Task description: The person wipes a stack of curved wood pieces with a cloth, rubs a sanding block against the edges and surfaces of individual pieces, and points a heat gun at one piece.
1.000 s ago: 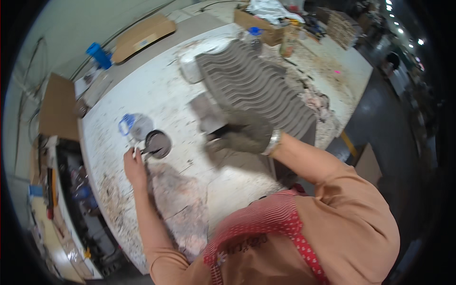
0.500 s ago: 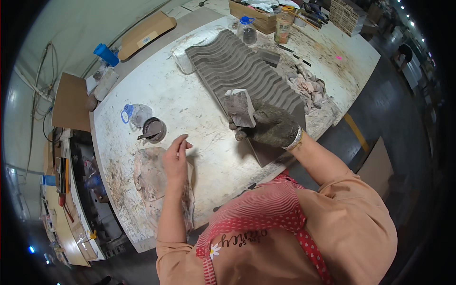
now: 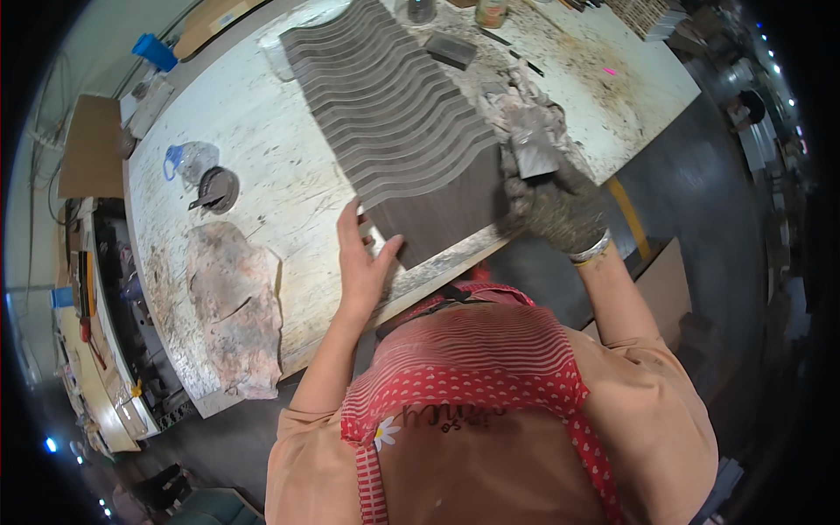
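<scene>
A long dark grey panel (image 3: 402, 114) with wavy raised ridges lies slantwise on the white worktable (image 3: 289, 157); its near end is flat and smooth. At that end's left edge rests my bare left hand (image 3: 363, 267), thumb and fingers apart, touching the panel. My right hand (image 3: 569, 210), in a dirty dark glove, is closed on a grey block (image 3: 532, 144) with a pale, worn face. It is at the panel's right edge, in front of a crumpled, stained rag (image 3: 534, 101). The glove hides part of the block and some of its fingers.
Left of the panel are a cut clear plastic jug (image 3: 194, 163) with a blue handle, a round pot of dark paste (image 3: 219, 188) with a flat tool, and a stained cloth (image 3: 232, 306). A dark rectangular block (image 3: 451, 50) lies beyond the panel's right side.
The head view has shifted. My left hand has come from above the table to the panel's near left edge. My right hand has moved the block from over the panel to its right edge.
</scene>
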`<action>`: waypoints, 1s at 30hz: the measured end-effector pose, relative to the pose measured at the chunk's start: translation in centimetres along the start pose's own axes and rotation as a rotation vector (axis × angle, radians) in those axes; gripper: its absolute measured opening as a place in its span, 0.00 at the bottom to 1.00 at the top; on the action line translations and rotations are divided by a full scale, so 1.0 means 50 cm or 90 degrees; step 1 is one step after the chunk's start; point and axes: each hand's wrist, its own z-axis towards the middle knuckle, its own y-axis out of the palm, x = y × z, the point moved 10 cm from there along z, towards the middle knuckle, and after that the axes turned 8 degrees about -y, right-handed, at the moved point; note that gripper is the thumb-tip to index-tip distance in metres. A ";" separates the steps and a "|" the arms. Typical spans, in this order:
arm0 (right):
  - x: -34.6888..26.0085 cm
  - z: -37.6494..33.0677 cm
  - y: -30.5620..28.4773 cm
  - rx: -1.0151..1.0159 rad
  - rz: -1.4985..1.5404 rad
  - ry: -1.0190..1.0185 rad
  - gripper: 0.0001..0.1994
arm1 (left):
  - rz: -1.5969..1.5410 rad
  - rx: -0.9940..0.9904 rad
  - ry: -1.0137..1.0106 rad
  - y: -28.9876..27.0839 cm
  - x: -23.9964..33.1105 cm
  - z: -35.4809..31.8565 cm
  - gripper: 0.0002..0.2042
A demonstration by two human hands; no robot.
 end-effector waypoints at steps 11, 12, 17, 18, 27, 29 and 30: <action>0.012 -0.027 0.060 0.178 -1.058 -0.180 0.25 | -0.075 0.044 0.000 0.002 -0.021 0.006 0.37; 0.033 -0.025 0.090 0.104 -1.197 -0.258 0.24 | -0.080 0.038 0.005 0.000 -0.020 0.007 0.37; 0.151 0.000 0.168 -0.116 -1.546 -0.376 0.25 | -0.088 0.008 0.012 -0.002 -0.016 0.016 0.37; 0.163 0.008 0.181 -0.132 -1.550 -0.387 0.24 | -0.088 0.000 0.011 -0.001 -0.019 0.017 0.37; 0.200 0.053 0.162 -0.062 -1.639 -0.308 0.25 | -0.087 -0.025 0.024 -0.004 -0.022 0.022 0.38; 0.178 0.043 0.158 -0.033 -1.659 -0.337 0.25 | -0.088 -0.028 0.018 -0.006 -0.026 0.021 0.39; 0.165 0.037 0.159 -0.002 -1.678 -0.369 0.25 | -0.083 -0.026 0.017 -0.009 -0.027 0.021 0.40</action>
